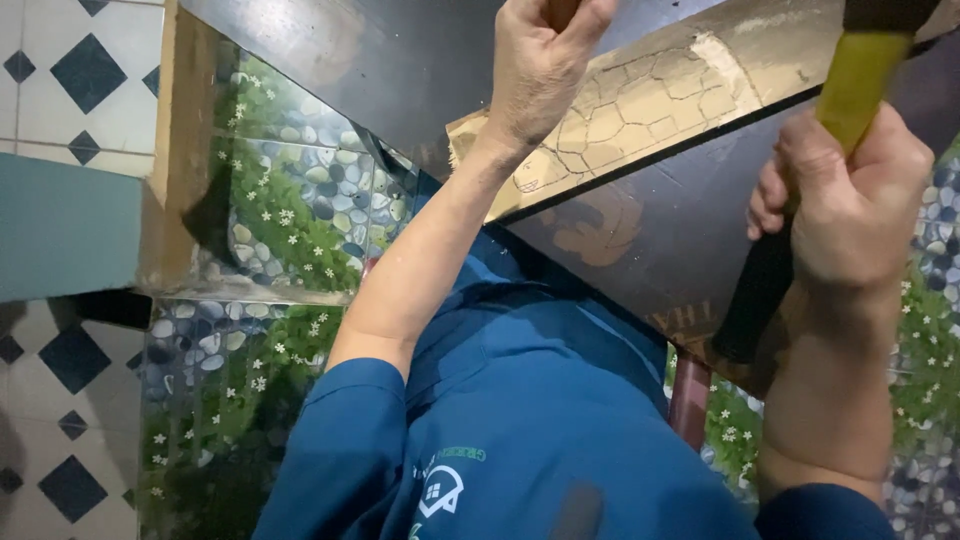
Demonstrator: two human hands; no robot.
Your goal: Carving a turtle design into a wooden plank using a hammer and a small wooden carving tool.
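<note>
Two hands: yellow-black handle [800,190], dark panel [650,230].

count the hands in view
2. The left hand is at top centre, gripping something mostly hidden above the dark board. The right hand is at the right edge, wrapped around a yellow and black handle.

pebble-and-flower wall panel [290,200], diamond-patterned tiles [85,75], blue shirt [530,420]

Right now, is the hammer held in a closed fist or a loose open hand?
Closed fist: the right hand wraps fully around the yellow and black hammer handle, fingers curled over it. The hammer's head is out of frame.
</note>
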